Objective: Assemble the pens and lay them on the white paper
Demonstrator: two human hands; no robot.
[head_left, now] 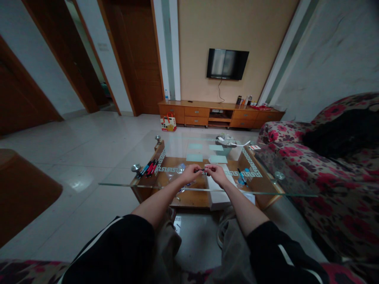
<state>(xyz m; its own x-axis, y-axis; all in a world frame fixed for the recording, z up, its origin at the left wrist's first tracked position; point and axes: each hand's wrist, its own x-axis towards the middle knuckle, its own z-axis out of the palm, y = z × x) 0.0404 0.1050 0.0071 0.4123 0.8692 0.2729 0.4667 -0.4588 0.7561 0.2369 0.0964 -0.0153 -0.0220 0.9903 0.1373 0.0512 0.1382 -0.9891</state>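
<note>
Above the middle of the glass coffee table (118, 177), both hands meet with fingertips nearly touching. My left hand (192, 172) is closed in a pinch on a small dark, thin piece, perhaps a pen part. Opposite it, my right hand (215, 173) pinches something small that I cannot make out. Several pens (148, 169), blue, red and black, lie together at the table's left side. A dark pen (242, 176) lies at the right, near a blue and clear round item (241, 180). Clear plastic wrapping (181, 169) is just left of my left hand.
Below the glass is a white box (219, 193). A basket (226, 150) with plastic stands at the table's back right, near a red-and-white card (254, 147). A flowered sofa (334, 189) flanks the right side.
</note>
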